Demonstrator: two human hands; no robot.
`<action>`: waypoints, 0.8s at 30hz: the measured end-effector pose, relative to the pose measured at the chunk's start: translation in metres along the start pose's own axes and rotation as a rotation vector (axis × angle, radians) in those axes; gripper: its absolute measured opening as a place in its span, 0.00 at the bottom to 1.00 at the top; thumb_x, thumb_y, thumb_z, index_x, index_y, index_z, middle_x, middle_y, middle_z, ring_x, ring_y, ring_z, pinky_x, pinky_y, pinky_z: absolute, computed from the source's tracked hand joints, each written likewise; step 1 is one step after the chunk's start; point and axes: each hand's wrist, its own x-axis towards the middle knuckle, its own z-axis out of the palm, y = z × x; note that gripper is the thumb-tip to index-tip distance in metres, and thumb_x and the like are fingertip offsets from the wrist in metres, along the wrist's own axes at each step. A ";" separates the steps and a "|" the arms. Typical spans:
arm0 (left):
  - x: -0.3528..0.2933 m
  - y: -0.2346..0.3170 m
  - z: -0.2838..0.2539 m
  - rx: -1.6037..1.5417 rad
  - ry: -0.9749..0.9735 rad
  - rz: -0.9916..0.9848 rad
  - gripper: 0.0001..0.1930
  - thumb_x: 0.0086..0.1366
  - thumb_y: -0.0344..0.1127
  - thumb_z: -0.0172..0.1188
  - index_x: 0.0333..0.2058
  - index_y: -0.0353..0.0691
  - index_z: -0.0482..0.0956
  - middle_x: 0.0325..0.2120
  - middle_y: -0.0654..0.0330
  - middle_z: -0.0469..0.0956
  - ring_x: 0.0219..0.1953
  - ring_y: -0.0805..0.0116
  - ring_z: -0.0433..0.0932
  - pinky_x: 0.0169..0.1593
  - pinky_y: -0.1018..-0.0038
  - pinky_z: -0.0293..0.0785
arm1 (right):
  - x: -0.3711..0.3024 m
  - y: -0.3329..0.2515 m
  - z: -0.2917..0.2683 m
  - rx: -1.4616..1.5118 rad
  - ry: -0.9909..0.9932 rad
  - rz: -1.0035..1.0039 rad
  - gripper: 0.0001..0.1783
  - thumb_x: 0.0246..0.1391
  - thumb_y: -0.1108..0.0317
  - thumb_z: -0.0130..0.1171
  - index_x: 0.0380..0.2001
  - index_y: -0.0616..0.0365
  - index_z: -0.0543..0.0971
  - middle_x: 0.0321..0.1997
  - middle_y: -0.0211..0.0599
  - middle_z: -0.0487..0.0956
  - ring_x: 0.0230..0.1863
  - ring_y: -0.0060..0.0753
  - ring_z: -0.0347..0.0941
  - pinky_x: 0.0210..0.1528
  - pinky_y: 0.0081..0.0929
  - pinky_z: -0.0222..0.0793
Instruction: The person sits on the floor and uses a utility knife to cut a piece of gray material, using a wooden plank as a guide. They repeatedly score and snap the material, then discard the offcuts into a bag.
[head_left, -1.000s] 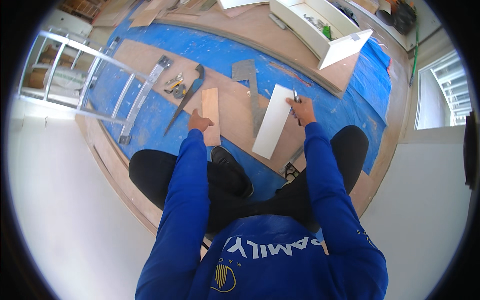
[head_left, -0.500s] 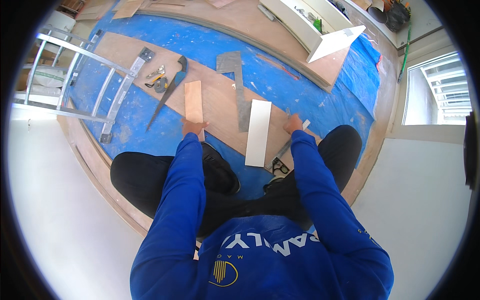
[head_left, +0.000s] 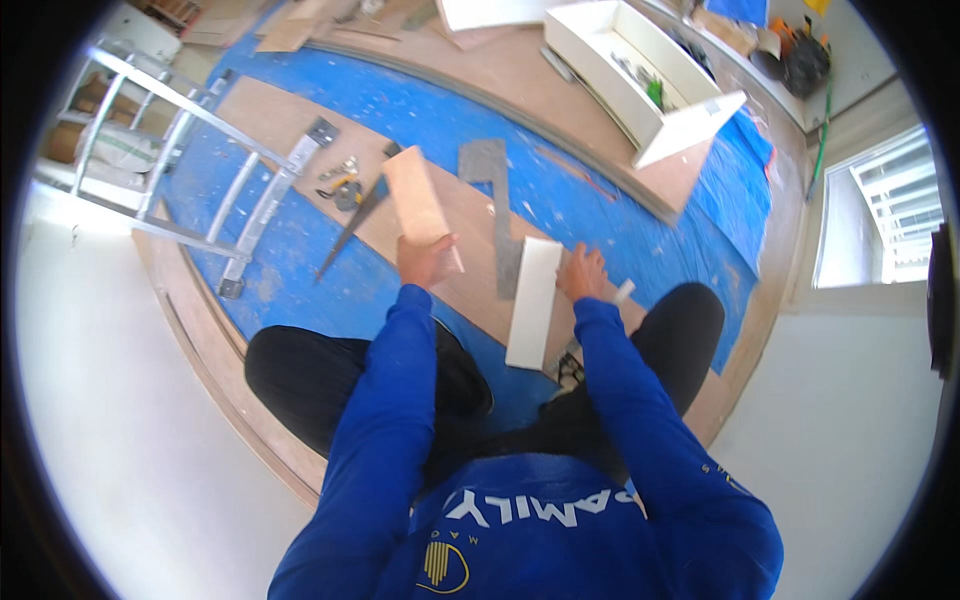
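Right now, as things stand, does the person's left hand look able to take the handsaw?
Probably not directly: the left hand holds a wooden board, which partly hides the handsaw in this view. If that hand were free, the handsaw looks close enough.

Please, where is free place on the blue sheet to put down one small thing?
Free: the blue sheet between the long plywood board and the plywood stack; also between the stack's near corner and the right knee. Crowded: by the left hand, with the wood piece, handsaw and tape measure; by the right hand, with the white board.
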 end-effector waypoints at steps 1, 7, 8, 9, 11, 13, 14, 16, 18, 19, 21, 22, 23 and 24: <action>0.002 0.023 0.003 -0.085 0.024 -0.021 0.35 0.57 0.56 0.73 0.47 0.27 0.75 0.34 0.51 0.82 0.38 0.65 0.82 0.44 0.74 0.78 | -0.005 -0.007 0.003 -0.011 0.005 -0.057 0.35 0.46 0.60 0.75 0.55 0.57 0.71 0.55 0.57 0.70 0.60 0.65 0.69 0.60 0.58 0.68; -0.004 0.211 -0.017 -0.238 -0.050 0.081 0.36 0.76 0.65 0.47 0.41 0.29 0.82 0.32 0.57 0.81 0.34 0.71 0.77 0.40 0.73 0.74 | 0.000 -0.004 0.049 0.028 -0.103 0.010 0.55 0.42 0.51 0.80 0.63 0.74 0.62 0.61 0.67 0.72 0.61 0.60 0.73 0.64 0.43 0.71; -0.011 0.239 -0.026 -0.146 -0.064 0.134 0.36 0.76 0.64 0.46 0.42 0.29 0.82 0.32 0.56 0.81 0.34 0.70 0.77 0.40 0.73 0.74 | 0.002 -0.007 0.047 0.076 -0.132 0.051 0.53 0.42 0.53 0.79 0.62 0.73 0.62 0.62 0.67 0.71 0.62 0.60 0.73 0.64 0.44 0.71; -0.018 0.262 -0.038 -0.052 -0.075 0.186 0.37 0.77 0.64 0.45 0.43 0.28 0.82 0.33 0.55 0.82 0.34 0.70 0.78 0.41 0.73 0.74 | 0.003 -0.012 0.043 0.127 -0.164 0.089 0.52 0.42 0.54 0.79 0.62 0.72 0.62 0.63 0.68 0.70 0.62 0.61 0.73 0.64 0.45 0.71; -0.024 0.284 -0.053 -0.135 -0.214 0.176 0.38 0.76 0.65 0.45 0.47 0.27 0.81 0.38 0.54 0.83 0.38 0.69 0.79 0.45 0.73 0.75 | 0.002 -0.005 0.043 0.160 -0.103 0.113 0.42 0.45 0.62 0.77 0.58 0.69 0.66 0.52 0.65 0.78 0.55 0.58 0.79 0.53 0.46 0.79; -0.035 0.299 -0.060 -0.313 -0.434 0.133 0.35 0.75 0.62 0.51 0.58 0.30 0.75 0.50 0.52 0.81 0.49 0.68 0.80 0.53 0.73 0.76 | 0.026 0.020 0.040 0.467 -0.247 0.159 0.35 0.46 0.67 0.76 0.55 0.68 0.71 0.44 0.56 0.81 0.46 0.50 0.82 0.41 0.42 0.82; -0.044 0.295 -0.061 -0.358 -0.469 0.149 0.32 0.75 0.57 0.52 0.60 0.31 0.72 0.52 0.53 0.79 0.51 0.68 0.80 0.54 0.71 0.76 | 0.029 0.021 0.032 0.620 -0.329 0.177 0.32 0.46 0.70 0.75 0.53 0.67 0.74 0.41 0.52 0.83 0.41 0.46 0.84 0.35 0.40 0.83; -0.064 0.279 -0.067 -0.441 -0.524 0.169 0.27 0.77 0.47 0.55 0.64 0.34 0.67 0.56 0.55 0.76 0.54 0.66 0.79 0.57 0.68 0.77 | 0.020 0.005 -0.007 0.819 -0.433 0.134 0.25 0.47 0.72 0.74 0.48 0.66 0.78 0.36 0.42 0.83 0.32 0.38 0.82 0.25 0.34 0.78; -0.069 0.266 -0.062 -0.513 -0.533 0.183 0.26 0.75 0.42 0.58 0.64 0.37 0.64 0.56 0.54 0.76 0.55 0.67 0.79 0.57 0.67 0.77 | 0.007 -0.016 -0.079 0.898 -0.392 0.068 0.16 0.50 0.71 0.73 0.41 0.64 0.81 0.30 0.34 0.82 0.25 0.29 0.78 0.20 0.28 0.73; -0.068 0.260 -0.051 -0.556 -0.554 0.190 0.26 0.74 0.39 0.60 0.64 0.39 0.63 0.56 0.54 0.76 0.56 0.67 0.79 0.57 0.67 0.77 | 0.007 -0.018 -0.113 0.877 -0.295 0.022 0.11 0.53 0.69 0.71 0.37 0.63 0.82 0.26 0.30 0.81 0.23 0.24 0.76 0.20 0.25 0.71; -0.065 0.255 -0.038 -0.596 -0.546 0.235 0.25 0.73 0.36 0.60 0.64 0.41 0.61 0.55 0.56 0.76 0.56 0.68 0.78 0.57 0.67 0.77 | 0.006 -0.016 -0.198 1.125 0.005 -0.120 0.09 0.60 0.66 0.67 0.37 0.61 0.84 0.27 0.28 0.82 0.24 0.19 0.76 0.24 0.20 0.72; -0.062 0.257 -0.026 -0.614 -0.559 0.262 0.25 0.73 0.34 0.60 0.64 0.42 0.61 0.54 0.56 0.76 0.57 0.68 0.78 0.57 0.67 0.77 | 0.005 -0.005 -0.222 1.294 0.125 -0.088 0.11 0.66 0.63 0.62 0.42 0.60 0.84 0.31 0.30 0.83 0.27 0.17 0.77 0.29 0.18 0.74; -0.065 0.257 -0.020 -0.616 -0.570 0.252 0.24 0.74 0.34 0.58 0.64 0.43 0.61 0.55 0.57 0.76 0.57 0.69 0.78 0.57 0.68 0.77 | -0.019 -0.041 -0.259 1.595 0.275 -0.145 0.12 0.69 0.63 0.59 0.43 0.61 0.83 0.36 0.30 0.84 0.30 0.18 0.78 0.32 0.19 0.74; -0.074 0.263 -0.012 -0.624 -0.597 0.241 0.23 0.75 0.35 0.57 0.64 0.44 0.61 0.55 0.57 0.76 0.57 0.69 0.77 0.57 0.68 0.77 | -0.027 -0.047 -0.278 1.594 0.325 -0.220 0.13 0.70 0.63 0.58 0.45 0.62 0.82 0.37 0.29 0.84 0.32 0.17 0.77 0.34 0.18 0.74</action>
